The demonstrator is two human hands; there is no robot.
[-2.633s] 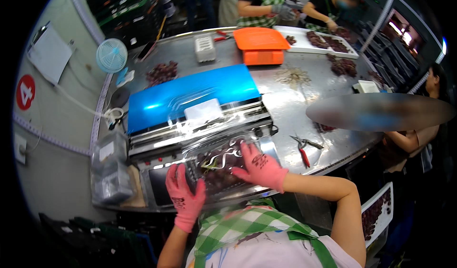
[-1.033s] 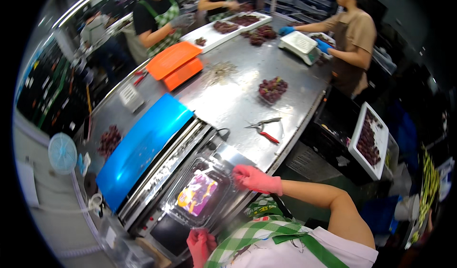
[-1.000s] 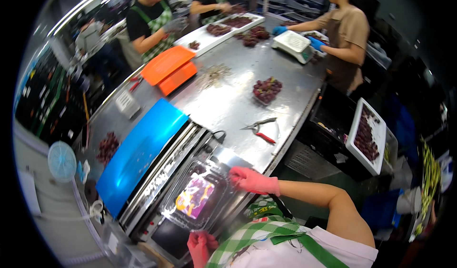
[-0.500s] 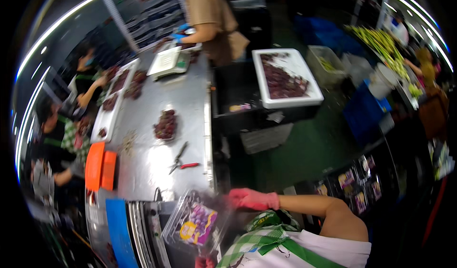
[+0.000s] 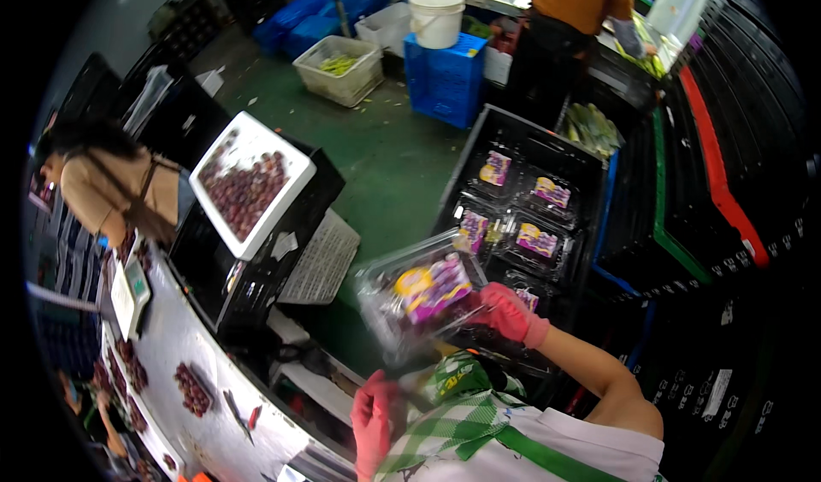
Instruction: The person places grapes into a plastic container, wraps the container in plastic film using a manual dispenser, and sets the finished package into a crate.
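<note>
In the pink-gloved fingers of my right hand (image 5: 510, 314) is the right edge of a clear plastic clamshell box (image 5: 376, 298). A purple and yellow label with a grape picture lies on its lid; something dark shows inside, blurred. The box hangs in the air, tilted, before the near left side of a black crate (image 5: 590, 167). Similar labelled clamshells (image 5: 537, 239) lie in rows in that crate. My left hand (image 5: 371, 418), also pink-gloved, is low and close to my apron, apart from the box. Its fingers are loosely bent, somewhat blurred, with nothing seen in them.
At left, a metal table (image 5: 171, 324) carries a bunch of grapes (image 5: 193, 390), pruning shears (image 5: 239, 415) and a scale (image 5: 131, 289). A white tray of loose grapes (image 5: 244, 193) rests on black crates. Stacked black crates (image 5: 718, 183) stand at right. Other people work nearby.
My view has swung right, from the table to the black crate. The clamshell box has come along, now in my right hand alone. My left hand is away from it.
</note>
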